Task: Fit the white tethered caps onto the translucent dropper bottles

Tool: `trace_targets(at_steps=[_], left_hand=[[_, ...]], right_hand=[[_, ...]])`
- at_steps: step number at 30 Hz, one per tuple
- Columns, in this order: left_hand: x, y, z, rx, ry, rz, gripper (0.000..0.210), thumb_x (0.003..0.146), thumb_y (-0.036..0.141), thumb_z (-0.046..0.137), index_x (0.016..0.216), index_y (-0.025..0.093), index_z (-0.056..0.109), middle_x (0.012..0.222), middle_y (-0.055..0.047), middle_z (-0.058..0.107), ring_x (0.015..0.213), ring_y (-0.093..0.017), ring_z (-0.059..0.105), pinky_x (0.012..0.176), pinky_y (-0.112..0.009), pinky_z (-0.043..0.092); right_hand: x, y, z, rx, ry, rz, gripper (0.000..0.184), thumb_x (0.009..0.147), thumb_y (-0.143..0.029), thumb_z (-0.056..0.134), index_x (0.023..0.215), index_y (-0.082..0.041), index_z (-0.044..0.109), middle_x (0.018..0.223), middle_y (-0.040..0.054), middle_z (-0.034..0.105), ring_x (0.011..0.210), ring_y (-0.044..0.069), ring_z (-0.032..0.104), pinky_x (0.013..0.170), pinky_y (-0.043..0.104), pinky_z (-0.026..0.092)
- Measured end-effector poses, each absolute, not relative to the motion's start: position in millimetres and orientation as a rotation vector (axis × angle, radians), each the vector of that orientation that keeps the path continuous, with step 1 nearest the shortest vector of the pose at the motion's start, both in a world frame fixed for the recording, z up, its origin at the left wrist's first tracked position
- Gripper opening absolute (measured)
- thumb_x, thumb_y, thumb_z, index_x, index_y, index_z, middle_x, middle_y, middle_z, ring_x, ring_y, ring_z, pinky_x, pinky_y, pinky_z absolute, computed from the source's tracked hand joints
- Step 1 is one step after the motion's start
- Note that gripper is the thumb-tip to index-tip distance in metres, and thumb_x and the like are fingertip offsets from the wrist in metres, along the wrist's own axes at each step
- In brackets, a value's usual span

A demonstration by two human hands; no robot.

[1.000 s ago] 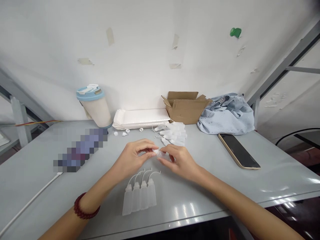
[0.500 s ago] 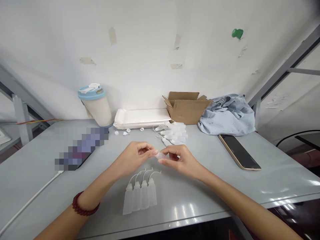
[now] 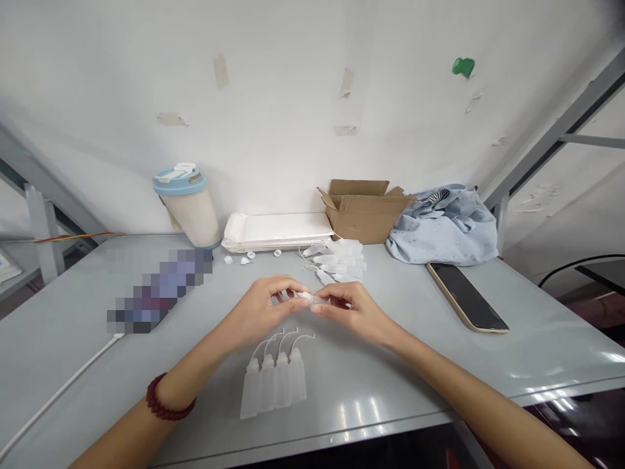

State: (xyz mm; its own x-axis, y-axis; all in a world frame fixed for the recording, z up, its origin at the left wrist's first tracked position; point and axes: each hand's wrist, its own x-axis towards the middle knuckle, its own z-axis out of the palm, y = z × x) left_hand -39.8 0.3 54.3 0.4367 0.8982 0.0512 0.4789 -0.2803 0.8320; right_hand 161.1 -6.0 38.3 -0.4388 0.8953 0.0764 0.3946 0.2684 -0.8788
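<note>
Between my two hands is a small translucent plastic bottle [image 3: 317,300], mostly covered by my fingers. My left hand [image 3: 268,305] pinches its white cap end with thumb and fingertips. My right hand [image 3: 355,309] grips the bottle's body from the other side, fingers closed. Just below my hands, several like squeeze bottles [image 3: 273,389] with thin curved tubes lie side by side. Beyond my right hand is a loose pile of more such bottles [image 3: 342,260]. A few small white caps [image 3: 247,261] lie on the table beyond my left hand.
A grey table [image 3: 390,397] meets the wall. Along the back stand a blue-lidded cup [image 3: 191,212], stacked white padded mailers [image 3: 280,228], an open cardboard box [image 3: 368,218] and light blue cloth [image 3: 446,228]. A phone [image 3: 466,296] lies right; a blurred device with a white cable [image 3: 63,394] lies left.
My left fingers have shifted slightly on the cap end, and a bit more of the white cap shows. Both hands remain on the bottle. Everything else lies as before.
</note>
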Motion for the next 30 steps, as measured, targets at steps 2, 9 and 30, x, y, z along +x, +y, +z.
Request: trace_targets(at_steps=[2, 9, 30], left_hand=[[-43.7, 2.6, 54.6, 1.890, 1.112, 0.680, 0.023, 0.078, 0.041, 0.060, 0.090, 0.024, 0.070, 0.101, -0.002, 0.068, 0.094, -0.022, 0.058, 0.083, -0.033, 0.044], [-47.6, 6.7, 52.6, 1.749, 1.067, 0.701, 0.046, 0.079, 0.046, 0.061, 0.121, 0.027, 0.057, 0.121, -0.005, 0.062, 0.110, -0.024, 0.056, 0.091, -0.035, 0.044], [-35.8, -3.3, 50.7, 1.701, 1.156, 0.718, 0.035, 0.083, 0.049, 0.054, 0.072, 0.017, 0.063, 0.070, 0.000, 0.061, 0.066, -0.013, 0.052, 0.062, -0.025, 0.041]], right_hand=[[162.0, -4.7, 38.8, -1.119, -1.897, 1.290, 0.026, 0.081, -0.038, 0.060, 0.082, -0.014, 0.070, 0.064, -0.0013, 0.054, 0.057, 0.008, 0.036, 0.053, 0.023, 0.028], [161.7, -3.4, 37.1, -1.109, -1.913, 1.229, 0.028, 0.083, -0.040, 0.058, 0.078, -0.013, 0.066, 0.062, -0.0022, 0.051, 0.055, 0.008, 0.035, 0.053, 0.023, 0.028], [158.7, 0.3, 7.4, -0.782, -2.084, -0.071, 0.012, 0.087, -0.023, 0.057, 0.095, -0.017, 0.051, 0.082, 0.0089, 0.065, 0.073, 0.019, 0.061, 0.059, 0.028, 0.049]])
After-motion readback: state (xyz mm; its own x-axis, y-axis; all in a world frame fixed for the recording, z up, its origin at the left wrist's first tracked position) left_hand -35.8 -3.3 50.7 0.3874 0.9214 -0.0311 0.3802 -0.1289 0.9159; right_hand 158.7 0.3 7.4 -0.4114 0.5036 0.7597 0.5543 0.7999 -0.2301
